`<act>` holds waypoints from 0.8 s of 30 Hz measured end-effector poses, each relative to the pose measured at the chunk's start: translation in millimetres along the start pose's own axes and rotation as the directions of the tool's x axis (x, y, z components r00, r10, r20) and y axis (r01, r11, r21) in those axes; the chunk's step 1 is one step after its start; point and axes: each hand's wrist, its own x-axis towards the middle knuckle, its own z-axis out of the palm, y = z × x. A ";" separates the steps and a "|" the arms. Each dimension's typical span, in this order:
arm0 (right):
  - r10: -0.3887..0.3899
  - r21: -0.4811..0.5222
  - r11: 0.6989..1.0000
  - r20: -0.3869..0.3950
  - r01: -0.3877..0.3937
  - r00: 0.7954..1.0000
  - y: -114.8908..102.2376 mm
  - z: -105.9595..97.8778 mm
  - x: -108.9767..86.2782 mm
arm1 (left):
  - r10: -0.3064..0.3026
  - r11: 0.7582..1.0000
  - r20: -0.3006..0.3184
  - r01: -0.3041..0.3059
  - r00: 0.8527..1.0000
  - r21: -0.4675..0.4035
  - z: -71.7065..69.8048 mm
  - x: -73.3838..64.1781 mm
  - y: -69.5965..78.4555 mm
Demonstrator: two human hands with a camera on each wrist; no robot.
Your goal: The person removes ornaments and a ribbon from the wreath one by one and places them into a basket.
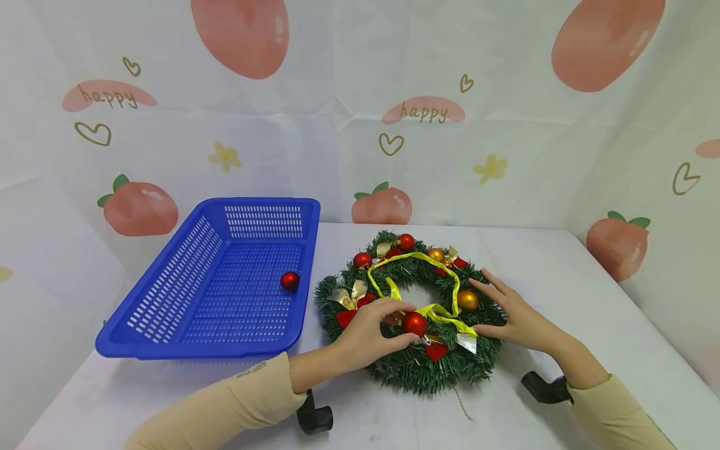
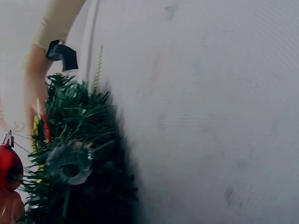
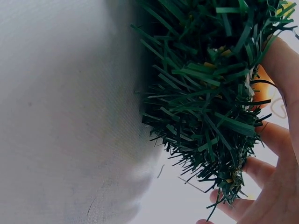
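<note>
A green tinsel wreath [image 1: 433,369] lies flat on the table, trimmed with a yellow ribbon [image 1: 457,284], red and gold balls, and red and gold bows. Over its near side my left hand [image 1: 368,331] pinches a shiny red ball ornament [image 1: 414,324] between thumb and fingers. That red ball [image 2: 9,168] shows its metal cap and a thin loop in the left wrist view. My right hand [image 1: 520,315] rests at the wreath's right edge with fingers spread, close to a gold ball [image 1: 468,300]. In the right wrist view, its fingers [image 3: 275,137] lie loosely along the green tinsel [image 3: 201,98].
A blue plastic basket [image 1: 306,300] stands to the left of the wreath, with one red ball [image 1: 289,281] inside. A thin beaded chain [image 1: 462,403] trails from the wreath's near edge onto the white tabletop [image 1: 590,300]. Behind hangs a white cloth [image 1: 315,144] printed with fruit.
</note>
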 end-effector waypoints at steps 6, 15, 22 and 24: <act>0.000 0.001 1.000 0.003 0.000 1.000 -0.6 -0.5 -0.2 | 0.023 1.000 -0.029 -0.023 0.999 0.000 -8.0 -3.1 5.7; 0.009 0.001 1.000 0.008 -0.009 1.000 -1.8 -2.1 -0.4 | 0.038 0.999 -0.075 -0.038 0.996 -0.002 -19.3 -8.5 10.0; 0.016 0.013 1.000 0.012 -0.016 1.000 -0.8 -0.5 -1.5 | 0.061 0.998 -0.102 -0.062 0.993 -0.001 -26.3 -12.1 13.2; 0.011 0.015 1.000 0.008 -0.012 1.000 -0.9 -0.4 -1.7 | 0.065 0.998 -0.108 -0.064 0.992 0.007 -29.1 -13.1 14.6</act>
